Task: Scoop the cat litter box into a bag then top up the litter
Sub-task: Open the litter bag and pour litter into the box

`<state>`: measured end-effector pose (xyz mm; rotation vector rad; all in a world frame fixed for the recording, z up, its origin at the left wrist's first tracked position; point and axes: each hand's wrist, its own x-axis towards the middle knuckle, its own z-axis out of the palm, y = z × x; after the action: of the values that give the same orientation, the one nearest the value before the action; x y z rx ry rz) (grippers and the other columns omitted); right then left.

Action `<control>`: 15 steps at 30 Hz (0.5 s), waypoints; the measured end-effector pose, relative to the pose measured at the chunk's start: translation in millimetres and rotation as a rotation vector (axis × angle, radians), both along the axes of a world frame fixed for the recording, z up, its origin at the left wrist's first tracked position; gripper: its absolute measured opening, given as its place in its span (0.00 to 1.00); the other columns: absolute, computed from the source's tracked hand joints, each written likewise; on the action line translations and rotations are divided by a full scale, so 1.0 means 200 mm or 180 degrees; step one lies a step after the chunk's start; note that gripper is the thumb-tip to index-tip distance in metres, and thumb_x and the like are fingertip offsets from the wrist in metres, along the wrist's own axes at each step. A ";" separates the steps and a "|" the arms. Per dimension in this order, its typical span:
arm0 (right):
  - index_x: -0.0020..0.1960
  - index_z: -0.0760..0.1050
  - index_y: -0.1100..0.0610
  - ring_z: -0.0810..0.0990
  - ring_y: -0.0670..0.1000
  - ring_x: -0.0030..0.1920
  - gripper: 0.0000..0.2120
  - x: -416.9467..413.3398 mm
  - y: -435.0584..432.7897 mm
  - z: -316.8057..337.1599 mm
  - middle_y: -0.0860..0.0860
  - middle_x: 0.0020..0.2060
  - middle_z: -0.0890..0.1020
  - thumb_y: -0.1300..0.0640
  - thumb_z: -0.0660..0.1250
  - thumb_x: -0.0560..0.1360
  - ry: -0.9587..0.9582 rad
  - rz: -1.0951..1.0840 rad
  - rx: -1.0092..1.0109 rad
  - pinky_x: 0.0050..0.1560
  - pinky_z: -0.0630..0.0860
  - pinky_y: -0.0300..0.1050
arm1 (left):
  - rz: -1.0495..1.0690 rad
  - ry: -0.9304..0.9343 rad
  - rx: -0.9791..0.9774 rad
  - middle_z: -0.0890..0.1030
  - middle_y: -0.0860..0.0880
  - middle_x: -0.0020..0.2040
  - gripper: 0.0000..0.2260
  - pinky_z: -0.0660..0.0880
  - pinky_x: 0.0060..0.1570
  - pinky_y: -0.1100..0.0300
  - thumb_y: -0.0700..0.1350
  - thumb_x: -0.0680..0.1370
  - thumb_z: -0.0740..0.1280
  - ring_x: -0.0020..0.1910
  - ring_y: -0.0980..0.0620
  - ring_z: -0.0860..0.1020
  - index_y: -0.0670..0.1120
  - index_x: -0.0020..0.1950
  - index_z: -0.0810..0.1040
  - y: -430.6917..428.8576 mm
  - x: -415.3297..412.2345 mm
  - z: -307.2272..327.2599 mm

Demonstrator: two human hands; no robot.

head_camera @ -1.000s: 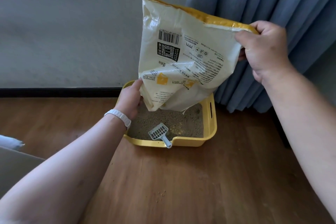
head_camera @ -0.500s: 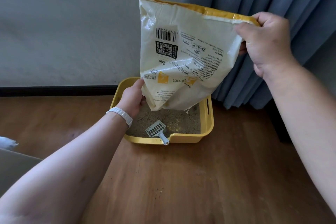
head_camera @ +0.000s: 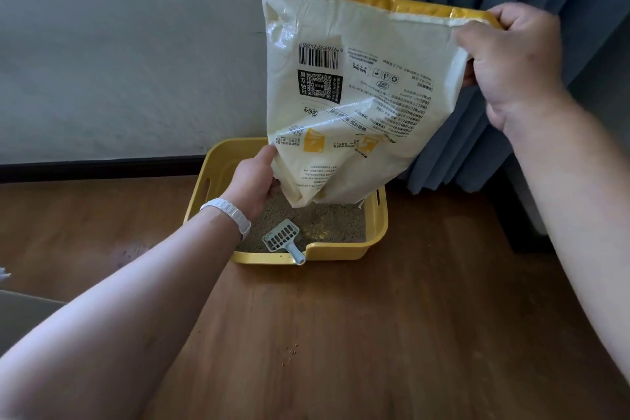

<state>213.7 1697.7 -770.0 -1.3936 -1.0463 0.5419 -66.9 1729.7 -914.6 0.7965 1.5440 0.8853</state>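
— Is litter coming out of the bag (head_camera: 358, 106)?
— Cannot tell. Its lower end hangs in front of the far part of the litter box (head_camera: 376, 232), and its opening is out of sight.
— And the hands?
— The left hand (head_camera: 254, 184) has its fingers behind the bag's lower edge. The right hand (head_camera: 514, 54) grips the top corner, fingertips hidden.
— The print?
— Too small to read. The specks (head_camera: 289, 349) on the floor (head_camera: 409, 334) are too small to name, and a white scrap (head_camera: 2, 274) is cut off at the left edge.

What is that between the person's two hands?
The litter bag, tilted over the litter box; the right hand grips its upper corner, the left hand its lower end. Head view.
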 end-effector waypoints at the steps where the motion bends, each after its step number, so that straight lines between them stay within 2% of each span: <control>1: 0.33 0.70 0.55 0.74 0.50 0.31 0.08 0.01 0.00 0.00 0.53 0.31 0.74 0.61 0.68 0.67 -0.0010 -0.0018 0.0012 0.25 0.72 0.39 | -0.0012 0.0022 -0.0005 0.79 0.46 0.44 0.14 0.67 0.40 0.55 0.54 0.78 0.63 0.37 0.49 0.71 0.45 0.51 0.82 0.00 0.01 0.00; 3: 0.33 0.70 0.55 0.74 0.50 0.31 0.08 0.03 0.00 0.00 0.52 0.30 0.74 0.61 0.68 0.67 -0.0030 -0.0054 0.0022 0.25 0.71 0.39 | -0.0056 0.0043 -0.0004 0.78 0.46 0.43 0.15 0.68 0.39 0.55 0.53 0.78 0.63 0.37 0.49 0.71 0.44 0.54 0.82 -0.01 0.03 -0.01; 7: 0.32 0.69 0.54 0.73 0.50 0.31 0.08 0.07 -0.01 0.01 0.51 0.30 0.73 0.60 0.68 0.66 -0.0069 -0.0152 0.0022 0.26 0.70 0.39 | -0.0162 0.0028 0.0003 0.77 0.47 0.39 0.15 0.68 0.37 0.56 0.53 0.77 0.63 0.34 0.50 0.71 0.45 0.52 0.82 -0.03 0.07 -0.02; 11: 0.33 0.71 0.58 0.71 0.51 0.31 0.06 0.13 -0.02 0.02 0.55 0.31 0.71 0.59 0.67 0.64 -0.0107 -0.0243 0.0005 0.27 0.69 0.41 | -0.0217 -0.0003 0.0011 0.79 0.46 0.43 0.16 0.70 0.40 0.55 0.53 0.77 0.63 0.39 0.48 0.73 0.44 0.55 0.82 -0.05 0.13 -0.01; 15: 0.39 0.74 0.63 0.70 0.52 0.32 0.09 0.17 -0.05 0.03 0.57 0.34 0.71 0.58 0.67 0.63 -0.0109 -0.0291 0.0039 0.29 0.67 0.44 | -0.0260 0.0004 0.0015 0.79 0.45 0.45 0.16 0.71 0.42 0.54 0.54 0.77 0.63 0.42 0.46 0.74 0.44 0.55 0.81 -0.06 0.16 0.00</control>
<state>248.0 1688.5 -764.7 -1.4370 -1.0063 0.4454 -35.0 1718.1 -914.6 0.8578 1.5004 0.8288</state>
